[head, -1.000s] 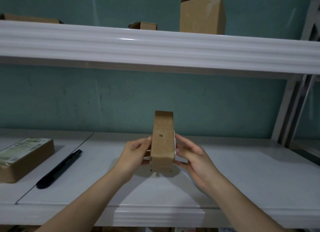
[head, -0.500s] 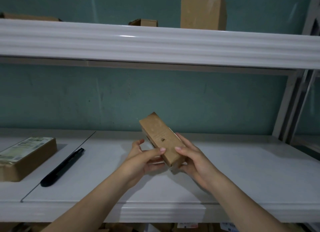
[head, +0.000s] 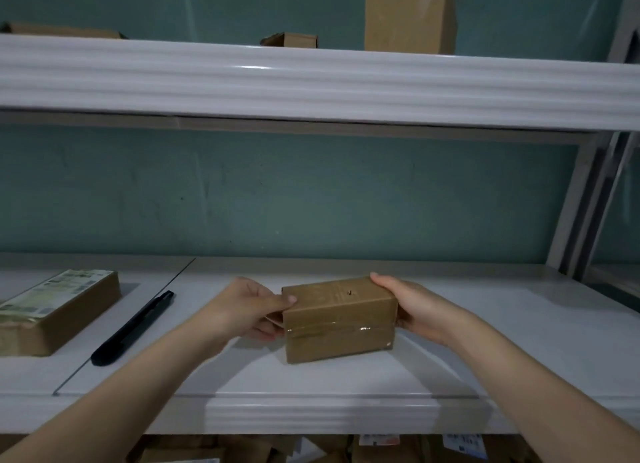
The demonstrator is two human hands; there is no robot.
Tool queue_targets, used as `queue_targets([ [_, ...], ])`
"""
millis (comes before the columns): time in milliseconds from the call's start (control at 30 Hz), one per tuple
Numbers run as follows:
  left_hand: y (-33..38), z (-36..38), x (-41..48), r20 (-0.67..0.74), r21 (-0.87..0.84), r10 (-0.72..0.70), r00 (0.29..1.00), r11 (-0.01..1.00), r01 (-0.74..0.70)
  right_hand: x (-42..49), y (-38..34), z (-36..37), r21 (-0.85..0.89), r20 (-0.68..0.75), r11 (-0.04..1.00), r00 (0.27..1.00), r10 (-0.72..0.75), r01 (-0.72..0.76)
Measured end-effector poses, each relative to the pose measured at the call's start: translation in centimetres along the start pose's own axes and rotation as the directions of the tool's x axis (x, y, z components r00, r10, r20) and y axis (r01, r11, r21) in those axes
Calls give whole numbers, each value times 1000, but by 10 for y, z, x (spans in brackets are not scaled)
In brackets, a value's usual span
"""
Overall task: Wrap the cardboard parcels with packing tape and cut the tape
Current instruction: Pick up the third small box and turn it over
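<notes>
We find no legible text in this view. The printed label (head: 52, 291) on the flat parcel (head: 69, 327) at 9 o'clock carries blocks of print too small to read. Faint print on top of the small cardboard parcel (head: 337, 310) at centre is blurred. The white labels (head: 379, 440) at 6 o'clock, below the shelf edge (head: 311, 414), are equally unreadable.

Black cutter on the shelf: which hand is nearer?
Left. The left hand grips the parcel at its left end, just right of the black cutter; the right hand holds the parcel's far end, farther away.
</notes>
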State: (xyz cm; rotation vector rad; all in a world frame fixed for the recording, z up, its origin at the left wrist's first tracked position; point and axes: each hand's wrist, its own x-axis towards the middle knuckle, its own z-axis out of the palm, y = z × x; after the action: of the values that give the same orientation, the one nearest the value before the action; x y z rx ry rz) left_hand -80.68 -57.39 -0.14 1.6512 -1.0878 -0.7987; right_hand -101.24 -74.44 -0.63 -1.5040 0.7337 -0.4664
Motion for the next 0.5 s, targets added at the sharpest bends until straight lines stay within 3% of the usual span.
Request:
queue_targets([
  [67, -4, 4, -1, -60, 16, -34, 998, 999, 35, 5, 10, 7, -71, -39, 997, 999, -5, 2],
  [167, -4, 5, -2, -121, -14, -63, 991, 998, 62, 8, 17, 12, -35, -70, 999, 998, 0, -2],
  [300, -2, 10, -4, -141, 116, -35, 989, 992, 52, 3, 8, 8, -232, -81, 973, 997, -16, -3],
  [400, 5, 3, -7, -227, 460, 204, 952, 884, -80, -2, -8, 8, -369, -157, 903, 943, -294, 221],
  [433, 8, -1, -7, -249, 511, 300, 921, 848, -138, -3, -16, 10, -357, -160, 881, 909, -385, 310],
  [500, 18, -7, -7, -281, 424, 386, 879, 871, -247, -8, -32, 21, -314, -117, 833, 852, -510, 456],
])
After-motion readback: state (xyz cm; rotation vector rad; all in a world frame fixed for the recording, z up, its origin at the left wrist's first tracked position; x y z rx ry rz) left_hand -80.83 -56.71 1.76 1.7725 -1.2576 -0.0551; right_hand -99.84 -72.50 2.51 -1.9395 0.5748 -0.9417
